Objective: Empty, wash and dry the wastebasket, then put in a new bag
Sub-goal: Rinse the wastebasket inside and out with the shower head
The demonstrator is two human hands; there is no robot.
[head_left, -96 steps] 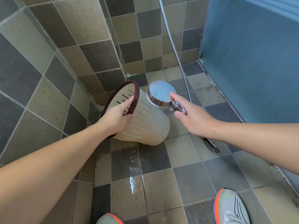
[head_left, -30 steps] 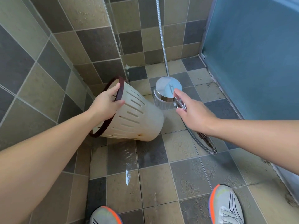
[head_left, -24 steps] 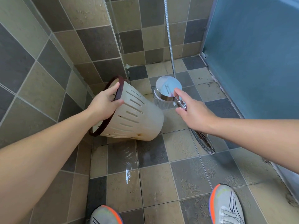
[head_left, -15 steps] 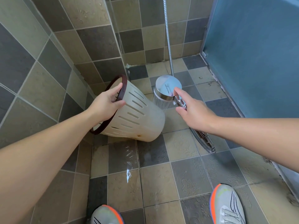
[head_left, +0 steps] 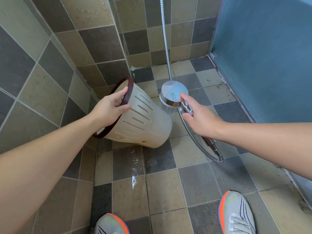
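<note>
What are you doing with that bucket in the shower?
A person is washing a wastebasket. The left hand grips its dark rim and holds it tilted over the tiled floor. The right hand holds a shower head by the handle, spraying water down beside the basket's lower end. The floor under the basket is wet. No bag is in sight.

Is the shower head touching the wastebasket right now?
Cannot tell. In the head view the shower head sits right beside the wastebasket wall, edges overlapping, with no clear gap or contact.
</note>
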